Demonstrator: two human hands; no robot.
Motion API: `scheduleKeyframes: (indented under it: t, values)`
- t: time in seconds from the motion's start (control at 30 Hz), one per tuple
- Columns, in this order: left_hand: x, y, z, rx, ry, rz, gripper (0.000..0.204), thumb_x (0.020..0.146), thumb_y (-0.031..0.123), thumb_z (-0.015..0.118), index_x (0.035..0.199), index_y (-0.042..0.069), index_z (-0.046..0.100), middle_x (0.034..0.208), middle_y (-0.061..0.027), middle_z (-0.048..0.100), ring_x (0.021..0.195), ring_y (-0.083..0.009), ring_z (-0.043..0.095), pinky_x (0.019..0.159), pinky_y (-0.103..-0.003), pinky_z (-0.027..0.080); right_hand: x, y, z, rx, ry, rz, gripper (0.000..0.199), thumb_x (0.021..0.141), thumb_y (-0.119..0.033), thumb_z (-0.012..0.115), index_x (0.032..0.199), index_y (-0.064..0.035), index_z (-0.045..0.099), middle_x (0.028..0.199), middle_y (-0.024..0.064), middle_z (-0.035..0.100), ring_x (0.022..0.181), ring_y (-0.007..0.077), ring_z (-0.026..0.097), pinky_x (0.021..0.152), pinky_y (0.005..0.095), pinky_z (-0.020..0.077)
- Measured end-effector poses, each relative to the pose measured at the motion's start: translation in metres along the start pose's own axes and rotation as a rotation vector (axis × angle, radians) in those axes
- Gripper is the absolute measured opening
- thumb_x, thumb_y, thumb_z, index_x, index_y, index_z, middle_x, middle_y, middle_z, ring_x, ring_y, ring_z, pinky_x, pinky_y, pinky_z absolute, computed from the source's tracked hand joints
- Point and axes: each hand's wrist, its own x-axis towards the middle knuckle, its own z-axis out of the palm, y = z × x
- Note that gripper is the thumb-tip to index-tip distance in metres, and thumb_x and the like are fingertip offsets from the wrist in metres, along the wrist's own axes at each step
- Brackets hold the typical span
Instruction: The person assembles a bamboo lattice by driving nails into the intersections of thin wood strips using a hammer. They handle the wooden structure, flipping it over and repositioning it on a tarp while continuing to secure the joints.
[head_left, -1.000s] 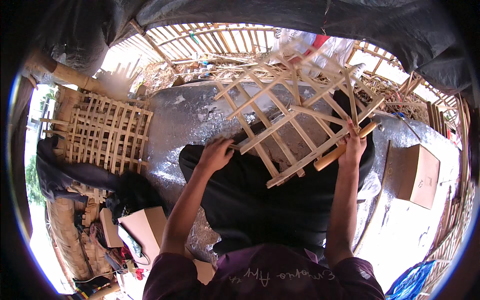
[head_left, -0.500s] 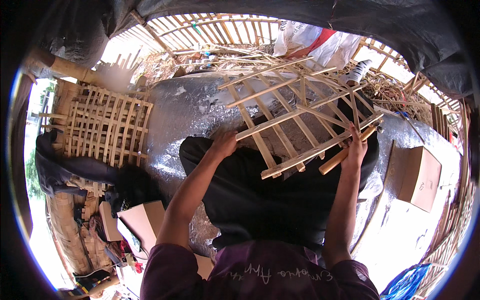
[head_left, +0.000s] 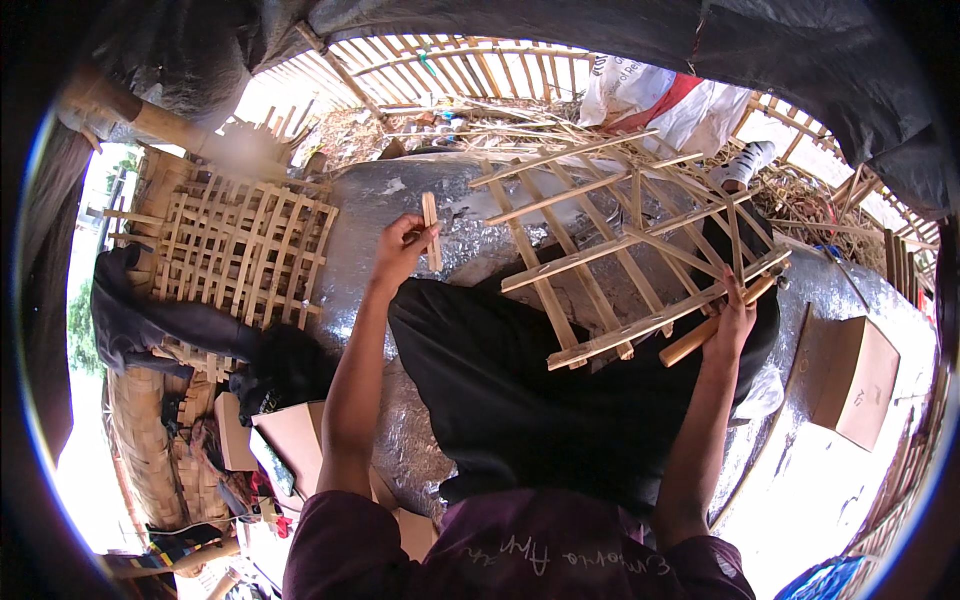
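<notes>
My left hand is raised to the left of my lap, fingers closed on a short piece of split bamboo held upright. Across my thighs and the ground beyond rests a slatted bamboo frame, made of crossed strips joined at their ends. At the frame's near right edge, my right hand closes round a tool with a pale wooden handle. That hand also touches the frame's edge strip. The tool's other end is too small to make out.
A woven bamboo lattice panel lies at the left beside a dark cloth. Cardboard boxes stand at the right and lower left, where a phone rests. Behind are loose bamboo strips and a white sack. Silvery sheeting covers the ground.
My left hand has moved off the frame's left end, up and leftward, and now shows the short bamboo piece. The right hand keeps its hold; the whole view has shifted slightly.
</notes>
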Motion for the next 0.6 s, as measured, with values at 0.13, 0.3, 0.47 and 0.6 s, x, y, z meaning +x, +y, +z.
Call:
scheduleKeyframes:
  t: [0.13, 0.3, 0.47, 0.6]
  values:
    - [-0.006, 0.037, 0.010, -0.343, -0.034, -0.103, 0.017, 0.090, 0.018, 0.070, 0.097, 0.005, 0.063, 0.084, 0.0015, 0.063, 0.077, -0.0063, 0.060, 0.071, -0.025, 0.051, 0.005, 0.002, -0.006, -0.021, -0.040, 0.001, 0.029, 0.083, -0.021, 0.075, 0.106, -0.0096, 0.061, 0.087, -0.0016, 0.061, 0.066, 0.0056, 0.054, 0.051, 0.0216, 0.0399]
    - [-0.004, 0.050, 0.025, -0.417, -0.049, -0.068, 0.017, 0.090, 0.018, 0.070, 0.099, 0.005, 0.062, 0.086, 0.0017, 0.064, 0.078, -0.0062, 0.060, 0.071, -0.025, 0.051, 0.002, 0.001, -0.003, -0.006, -0.027, 0.016, 0.028, 0.083, -0.019, 0.075, 0.105, -0.0097, 0.061, 0.085, -0.0023, 0.059, 0.064, 0.0060, 0.054, 0.051, 0.0203, 0.0395]
    - [-0.004, 0.054, 0.033, -0.416, -0.085, -0.046, 0.016, 0.091, 0.016, 0.069, 0.099, 0.005, 0.062, 0.086, 0.0016, 0.063, 0.079, -0.0070, 0.061, 0.073, -0.026, 0.051, 0.002, 0.002, -0.004, -0.021, -0.021, -0.006, 0.030, 0.083, -0.018, 0.076, 0.107, -0.0090, 0.060, 0.090, -0.0011, 0.062, 0.070, 0.0069, 0.055, 0.057, 0.0233, 0.0425]
    - [-0.005, 0.056, 0.036, -0.401, -0.099, -0.048, 0.015, 0.091, 0.016, 0.068, 0.100, 0.005, 0.061, 0.089, -0.0002, 0.063, 0.082, -0.0097, 0.062, 0.078, -0.029, 0.053, 0.008, 0.006, -0.010, -0.031, -0.022, 0.004, 0.031, 0.083, -0.018, 0.076, 0.107, -0.0087, 0.060, 0.090, -0.0009, 0.062, 0.071, 0.0075, 0.055, 0.059, 0.0236, 0.0427]
